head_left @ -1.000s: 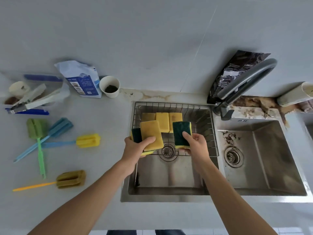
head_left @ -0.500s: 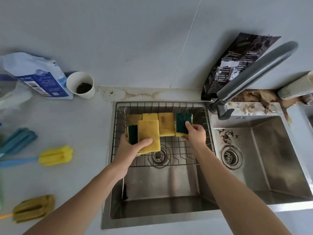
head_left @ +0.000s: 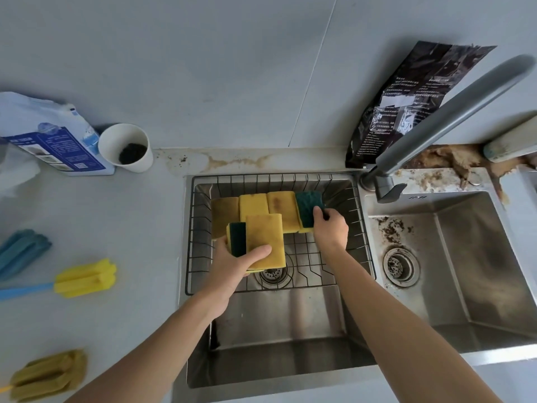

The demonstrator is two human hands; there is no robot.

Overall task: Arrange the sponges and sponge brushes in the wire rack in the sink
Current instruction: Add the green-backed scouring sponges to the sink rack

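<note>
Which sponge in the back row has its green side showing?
The rightmost sponge, the one the right hand is holding in the rack. The other three in that row show only yellow.

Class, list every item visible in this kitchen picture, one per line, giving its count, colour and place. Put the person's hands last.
Rectangular sponges in rack: four, three yellow side up, one green side up, back row.
Held sponges: at least two, yellow and green, above rack.
Wire rack: one, dark metal, left basin.
Steel double sink: one, silver, set in counter.
Sponge brushes: three, yellow, blue, olive, counter left.
Paper cup: one, white, by wall.
Blue-and-white bag: one, left of cup.
Dark foil bag: one, against wall.
Tap: one, grey, between basins.
Left hand: grips held sponges.
Right hand: holds green-topped sponge.
</note>
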